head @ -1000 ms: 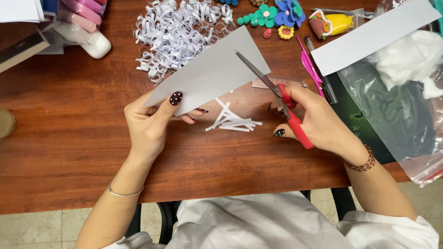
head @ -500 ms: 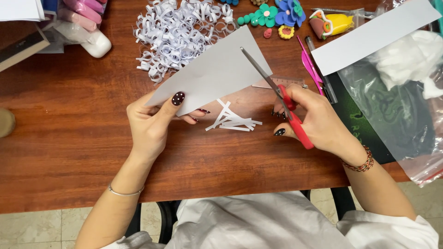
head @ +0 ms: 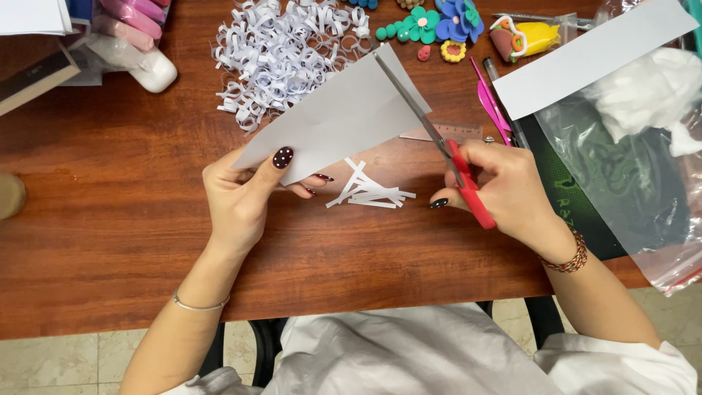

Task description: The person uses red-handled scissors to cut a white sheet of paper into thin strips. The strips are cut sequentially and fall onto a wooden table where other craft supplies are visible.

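Observation:
My left hand (head: pixel 245 194) pinches the lower corner of a grey sheet of paper (head: pixel 336 117), held tilted over the wooden table (head: pixel 124 212). My right hand (head: pixel 504 194) grips red-handled scissors (head: pixel 446 150); their blades lie along the sheet's right edge, reaching almost to its top corner. A small heap of cut white paper strips (head: pixel 369 192) lies on the table between my hands.
A big pile of curled white paper strips (head: pixel 281 55) lies behind the sheet. Colourful clay flowers (head: pixel 439 22) and a yellow clay figure (head: pixel 526 36) sit at the back. A long white paper strip (head: pixel 592 55), a plastic bag (head: pixel 629 168) and a pink tool (head: pixel 491 102) lie at the right.
The scissors have slid further up along the sheet's right edge toward its top corner. My left hand keeps its hold on the sheet.

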